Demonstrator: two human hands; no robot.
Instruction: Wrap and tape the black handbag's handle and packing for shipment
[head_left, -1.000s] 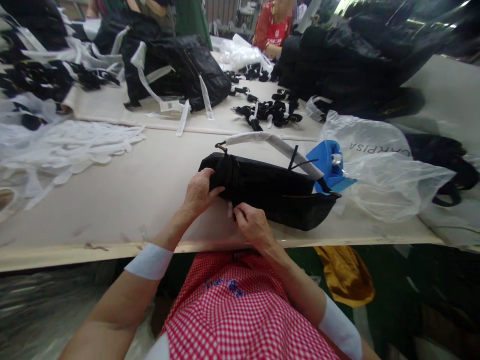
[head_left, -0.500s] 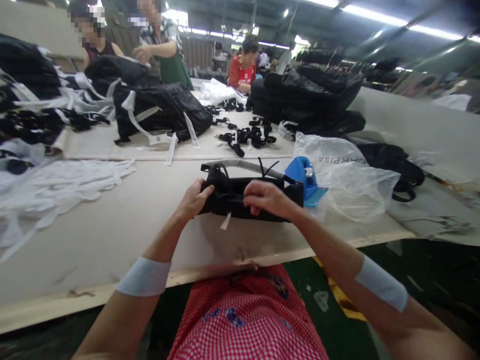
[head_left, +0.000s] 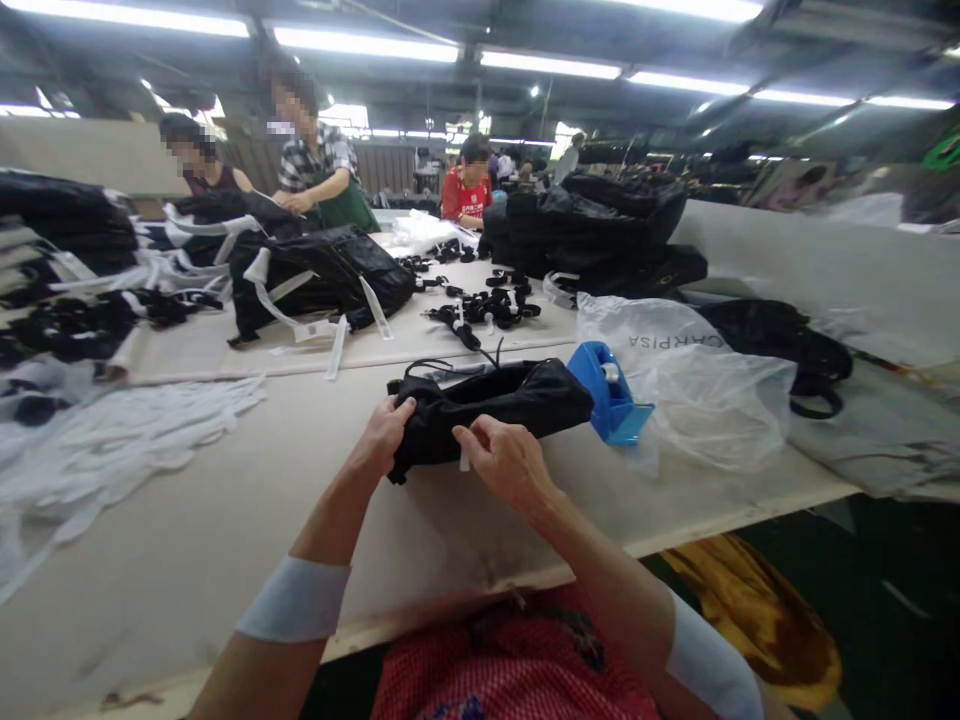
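A black bag [head_left: 517, 400] lies on the pale table in front of me, its opening facing up and its right end angled away. My left hand [head_left: 384, 438] is closed round the bag's left end, thumb on the front side. At the front panel, my right hand [head_left: 510, 460] has its fingers curled and the fingertips pressed together on the black fabric. A small white tag [head_left: 464, 462] hangs below the bag beside those fingertips. Behind the opening, thin black cords and a clear-wrapped handle [head_left: 457, 374] show. The inside of the bag is mostly dark.
A blue tape dispenser [head_left: 611, 395] stands against the bag's right end, beside a clear plastic bag [head_left: 690, 370]. Black straps [head_left: 487, 312] and stacked black bags [head_left: 585, 225] lie further back. White strips [head_left: 135, 430] cover the left. Several people work across the table.
My right hand has gone from over the bag's opening to its front panel, leftward and lower. The bag has turned a little, its left end nearer me. My view has tilted upward.
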